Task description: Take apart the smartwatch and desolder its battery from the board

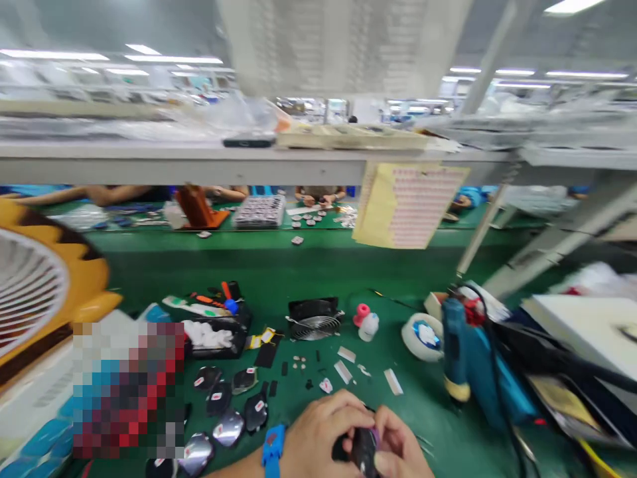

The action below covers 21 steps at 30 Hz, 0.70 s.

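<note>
My left hand [323, 435], with a blue wrist strap [273, 448] at its wrist, is closed round a small dark rounded device [365, 451] at the bottom centre. My right hand [398, 445] pinches the same device from its right side, thumb on its face. The fingers hide part of it. To the left on the green bench lie several dark rounded cases [219, 398] with small labels, two of them shiny [229, 427]. Small white strips [343, 372] and tiny parts lie just beyond my hands.
A small fan [314, 318], a white bottle [369, 326] and a white bowl [423, 336] stand farther back. At the right hangs a teal electric screwdriver [454, 345]; a yellow fan [74, 279] stands left. A shelf [199, 166] crosses above. Other people's hands [318, 199] work across the bench.
</note>
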Each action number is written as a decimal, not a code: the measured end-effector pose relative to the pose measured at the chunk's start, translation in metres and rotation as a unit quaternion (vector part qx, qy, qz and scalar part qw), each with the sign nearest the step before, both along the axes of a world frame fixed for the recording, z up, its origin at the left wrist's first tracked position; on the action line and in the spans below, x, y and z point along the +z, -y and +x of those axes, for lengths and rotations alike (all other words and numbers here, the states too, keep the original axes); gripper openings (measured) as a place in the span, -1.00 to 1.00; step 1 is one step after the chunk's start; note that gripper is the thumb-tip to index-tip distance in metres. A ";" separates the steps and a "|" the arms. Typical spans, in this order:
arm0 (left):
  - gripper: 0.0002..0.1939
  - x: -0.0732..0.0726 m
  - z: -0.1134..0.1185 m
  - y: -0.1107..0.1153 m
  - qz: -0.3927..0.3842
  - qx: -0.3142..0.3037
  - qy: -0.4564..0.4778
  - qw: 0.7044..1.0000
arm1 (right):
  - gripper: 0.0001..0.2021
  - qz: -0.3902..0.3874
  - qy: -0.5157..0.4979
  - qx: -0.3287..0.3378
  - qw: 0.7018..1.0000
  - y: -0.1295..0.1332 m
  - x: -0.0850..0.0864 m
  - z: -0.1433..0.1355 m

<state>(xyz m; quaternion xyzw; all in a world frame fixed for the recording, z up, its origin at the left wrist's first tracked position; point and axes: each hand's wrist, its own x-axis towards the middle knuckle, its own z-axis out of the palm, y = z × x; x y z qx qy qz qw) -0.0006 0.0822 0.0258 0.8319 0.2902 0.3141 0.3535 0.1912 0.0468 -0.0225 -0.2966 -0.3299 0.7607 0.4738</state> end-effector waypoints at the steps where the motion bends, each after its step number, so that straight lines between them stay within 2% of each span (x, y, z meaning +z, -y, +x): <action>1: -0.45 0.005 0.001 0.001 -0.017 0.009 -0.005 1.000 | -0.44 0.007 -0.031 -0.010 0.999 -0.001 0.007 -0.002; 4: -0.46 0.015 0.004 -0.001 -0.058 0.018 -0.016 0.998 | -0.50 -0.011 -0.061 -0.031 0.998 -0.005 0.029 -0.004; 7: -0.51 0.018 0.007 -0.002 -0.079 0.004 -0.016 0.997 | -0.54 -0.024 -0.074 -0.046 0.996 -0.005 0.041 -0.002; 10: -0.55 0.019 0.008 -0.002 -0.084 0.000 -0.010 0.996 | -0.57 -0.026 -0.083 -0.042 0.995 -0.004 0.041 0.001; 21: -0.45 0.021 0.009 -0.001 -0.087 0.006 -0.005 0.996 | -0.65 -0.013 -0.110 -0.013 0.994 -0.004 0.033 0.004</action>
